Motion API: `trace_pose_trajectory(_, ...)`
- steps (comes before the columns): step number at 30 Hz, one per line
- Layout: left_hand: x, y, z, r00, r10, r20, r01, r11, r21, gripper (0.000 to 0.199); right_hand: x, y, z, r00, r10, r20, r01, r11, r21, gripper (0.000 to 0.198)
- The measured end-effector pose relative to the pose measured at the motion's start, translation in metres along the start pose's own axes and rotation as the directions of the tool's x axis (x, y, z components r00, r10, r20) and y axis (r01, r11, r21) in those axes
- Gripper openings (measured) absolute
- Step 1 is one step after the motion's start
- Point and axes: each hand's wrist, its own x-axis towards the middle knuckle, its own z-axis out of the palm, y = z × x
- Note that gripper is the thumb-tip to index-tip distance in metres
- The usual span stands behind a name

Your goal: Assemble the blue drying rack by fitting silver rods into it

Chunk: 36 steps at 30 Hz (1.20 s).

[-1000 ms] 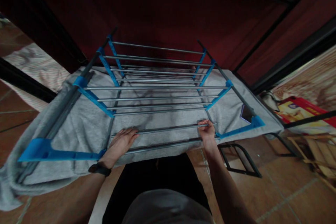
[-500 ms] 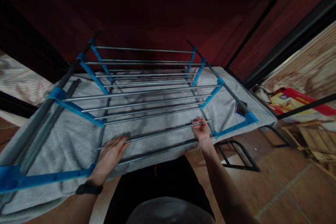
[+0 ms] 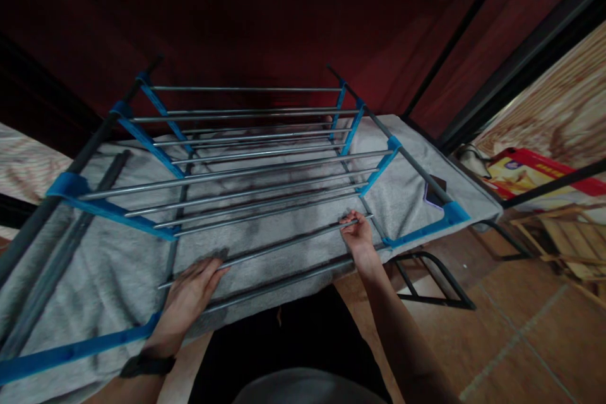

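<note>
A thin grey metal rod [image 3: 284,245] lies across both my hands, its ends sticking out past them. My left hand [image 3: 194,287] is closed over the rod near its left end, palm down. Near the right end my right hand [image 3: 356,232] grips it with curled fingers. The rod is apart from the drying rack [image 3: 237,177], which has blue plastic brackets and grey bars. Closest to my left wrist is a blue bracket [image 3: 85,348], and another blue bracket [image 3: 421,229] is right of my right hand. A grey bar [image 3: 284,278] runs along the front, below the rod.
The rack stands on a grey blanket [image 3: 416,151] over a bed-like frame. A dark flat object with a pale edge [image 3: 434,192] lies on it at the right. Behind is a dark red curtain [image 3: 237,12]. A red and yellow box [image 3: 534,170] and wooden slats [image 3: 568,246] are at right.
The view has shifted, so the left side of the rack sits further left and lower. Both hands still hold the rod, with little other movement.
</note>
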Motion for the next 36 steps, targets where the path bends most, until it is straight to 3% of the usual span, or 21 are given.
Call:
trace_pose_trajectory(8, 0.003, -0.002, 0.003, 1.000, -0.021, 0.013, 0.021, 0.999, -0.032, 0.044, 0.001, 0.005, 0.000, 0.999, -0.046, -0.027, 0.046, 0.999, -0.010, 0.015)
trace_pose_trajectory(15, 0.001, -0.009, 0.009, 0.999, -0.013, -0.048, 0.010, 0.998, -0.062, 0.044, 0.003, 0.012, 0.003, 0.995, -0.080, -0.054, 0.082, 0.996, 0.032, 0.019)
trace_pose_trajectory(21, 0.001, -0.011, 0.008, 0.996, 0.053, -0.078, -0.058, 0.996, -0.067, 0.036, 0.005, 0.015, 0.002, 0.994, -0.100, -0.043, 0.102, 0.993, 0.051, 0.015)
trace_pose_trajectory(36, 0.006, -0.013, 0.016, 0.999, 0.022, -0.025, -0.024, 0.997, -0.070, 0.039, 0.003, 0.017, 0.000, 0.990, -0.138, -0.010, 0.138, 0.990, 0.009, 0.014)
